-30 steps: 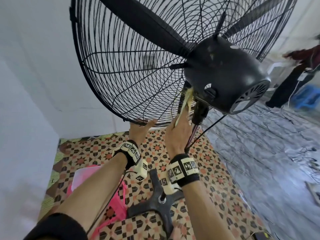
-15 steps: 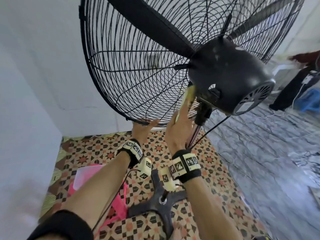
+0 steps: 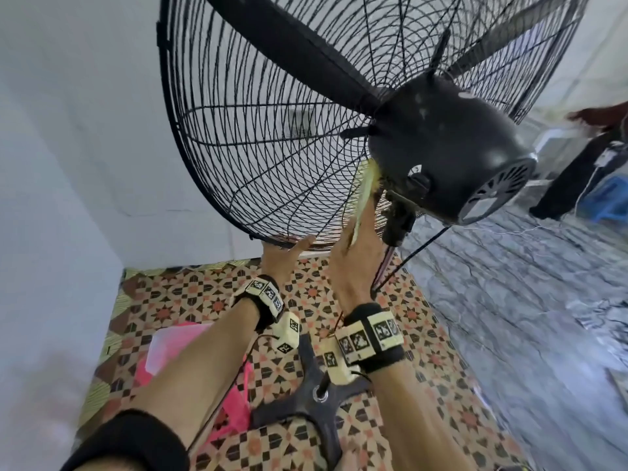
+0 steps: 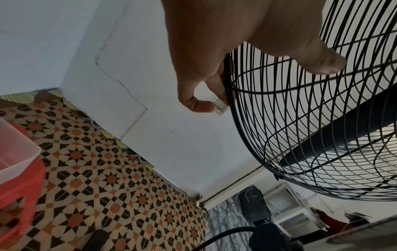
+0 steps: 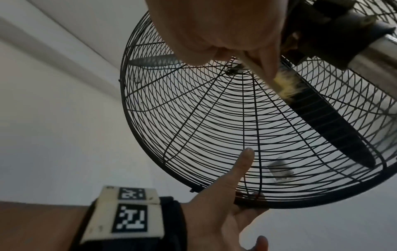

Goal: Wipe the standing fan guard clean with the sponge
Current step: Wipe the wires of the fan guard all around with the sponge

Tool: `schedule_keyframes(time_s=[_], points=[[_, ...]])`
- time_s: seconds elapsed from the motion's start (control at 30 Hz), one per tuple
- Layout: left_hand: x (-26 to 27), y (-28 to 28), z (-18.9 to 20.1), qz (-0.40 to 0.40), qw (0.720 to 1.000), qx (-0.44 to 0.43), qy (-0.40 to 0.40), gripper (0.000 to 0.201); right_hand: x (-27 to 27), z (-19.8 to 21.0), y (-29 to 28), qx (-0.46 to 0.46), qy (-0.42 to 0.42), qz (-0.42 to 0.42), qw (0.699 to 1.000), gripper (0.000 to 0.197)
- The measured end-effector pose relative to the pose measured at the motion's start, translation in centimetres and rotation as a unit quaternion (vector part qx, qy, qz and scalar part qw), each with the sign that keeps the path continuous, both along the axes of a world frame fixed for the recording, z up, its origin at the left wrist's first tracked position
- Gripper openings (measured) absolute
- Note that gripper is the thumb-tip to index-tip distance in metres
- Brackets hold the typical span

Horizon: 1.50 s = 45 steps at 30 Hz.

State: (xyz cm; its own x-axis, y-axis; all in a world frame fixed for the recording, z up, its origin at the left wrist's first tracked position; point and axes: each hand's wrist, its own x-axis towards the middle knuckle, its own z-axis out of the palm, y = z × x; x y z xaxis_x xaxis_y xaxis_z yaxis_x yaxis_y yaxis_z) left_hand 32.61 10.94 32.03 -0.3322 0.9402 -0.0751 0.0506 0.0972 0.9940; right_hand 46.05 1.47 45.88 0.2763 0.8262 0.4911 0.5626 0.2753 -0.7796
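Up close, the yellow sponge (image 3: pixel 365 195) lies pressed flat against the rear wires of the black fan guard (image 3: pixel 258 158), just under the motor housing (image 3: pixel 448 154) and beside the pole mount. It shows frayed and pale in the right wrist view (image 5: pixel 286 86), where it touches the wires near the hub. The right hand (image 3: pixel 353 263) reaches up with its fingers (image 5: pixel 264 62) extended along the sponge, holding it against the guard (whether the thumb hooks round the sponge I cannot tell). The left hand (image 3: pixel 283 258) grips the bottom rim of the guard: in the left wrist view its fingers (image 4: pixel 201 105) curl around the outer ring while the thumb lies over the wires, and the right wrist view shows the same hold (image 5: pixel 232 208) from below. Both wrists carry black bands with white marker blocks.

Inside the guard, a broad black blade (image 3: pixel 289 52) slants from the upper left toward the hub. Below, the fan's cross-shaped base (image 3: pixel 316 402) stands on a patterned tile floor (image 3: pixel 190 300), with a pink plastic item (image 3: pixel 166 348) beside the left forearm. White walls (image 3: pixel 68 147) meet in a corner behind the fan. A grey marbled floor (image 3: pixel 509 317) lies to the right, where a person stands, blurred, at the far edge.
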Motion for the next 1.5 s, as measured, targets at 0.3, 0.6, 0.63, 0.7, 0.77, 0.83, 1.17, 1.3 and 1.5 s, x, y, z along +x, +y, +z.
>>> schedule_keyframes(time_s=[0.3, 0.6, 0.63, 0.7, 0.77, 0.83, 1.17, 1.3, 1.5], points=[[1.0, -1.3, 1.8, 0.032, 0.999, 0.004, -0.014, 0.132, 1.6, 0.3, 2.0, 0.003, 0.017, -0.010, 1.000, 0.054], [0.8, -1.5, 1.6, 0.016, 0.999, 0.029, 0.002, 0.125, 0.1, 0.5, 0.1, -0.032, 0.016, -0.036, 0.999, 0.074], [0.8, -1.4, 1.5, 0.015, 1.000, 0.027, -0.001, 0.126, -0.2, 0.6, 0.6, -0.030, 0.006, -0.031, 0.999, 0.076], [0.6, -1.1, 1.3, 0.014, 0.999, 0.031, 0.003, 0.126, -0.4, 0.5, 1.5, -0.046, -0.012, -0.028, 0.998, 0.084], [0.5, -1.1, 1.0, 0.021, 0.999, 0.040, 0.006, 0.123, -0.7, 0.0, 1.9, -0.090, -0.023, -0.031, 0.995, 0.093], [0.6, -1.0, 0.7, 0.020, 0.999, 0.042, 0.007, 0.119, -0.6, -0.7, 1.9, -0.112, -0.029, -0.036, 0.993, 0.090], [0.5, -1.0, 0.4, 0.019, 0.999, 0.011, 0.032, 0.129, 0.3, -4.2, 1.6, -0.004, 0.004, -0.020, 1.000, 0.061], [0.7, -1.0, 0.5, 0.013, 0.999, 0.020, 0.039, 0.123, 0.0, -5.0, 2.2, -0.042, 0.016, -0.024, 0.999, 0.064], [0.6, -1.6, 0.9, 0.007, 0.999, 0.032, 0.020, 0.130, 0.7, -8.5, 1.1, -0.026, 0.008, -0.016, 1.000, 0.062]])
